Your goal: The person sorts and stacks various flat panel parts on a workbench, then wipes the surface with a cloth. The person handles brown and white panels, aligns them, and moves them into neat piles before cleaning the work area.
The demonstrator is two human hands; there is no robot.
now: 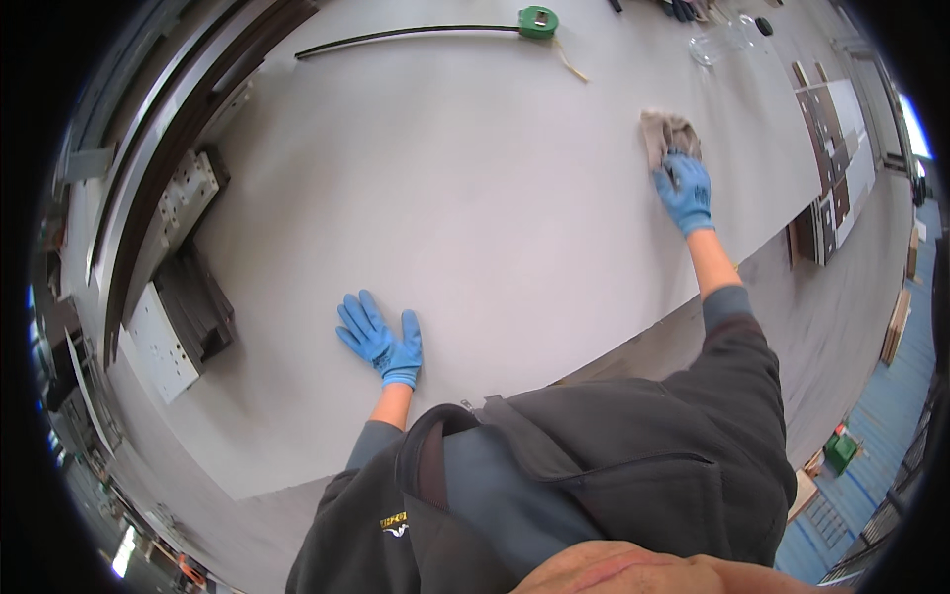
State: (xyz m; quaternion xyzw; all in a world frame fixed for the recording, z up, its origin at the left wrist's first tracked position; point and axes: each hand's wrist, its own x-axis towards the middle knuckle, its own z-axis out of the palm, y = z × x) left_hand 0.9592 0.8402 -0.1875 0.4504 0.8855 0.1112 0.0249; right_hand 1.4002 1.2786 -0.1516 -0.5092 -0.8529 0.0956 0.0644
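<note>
My left hand point(376, 338), in a blue work glove, lies flat on the large light-grey panel point(475, 208) with its fingers spread and nothing in them. Farther off to the right, my right hand point(686, 192) wears a matching glove. Its fingers are closed on a crumpled beige-grey cloth point(669, 133) that rests against the panel's surface. Part of the cloth is hidden under the fingers.
A green tape measure point(538, 22) and a thin dark rod point(406, 38) lie at the far side. Clear plastic container point(718, 44) sits far right. Long dark profiles point(168, 129) and drilled blocks point(163, 342) line the left. Dark-and-white plates point(836, 148) stand beyond the right edge.
</note>
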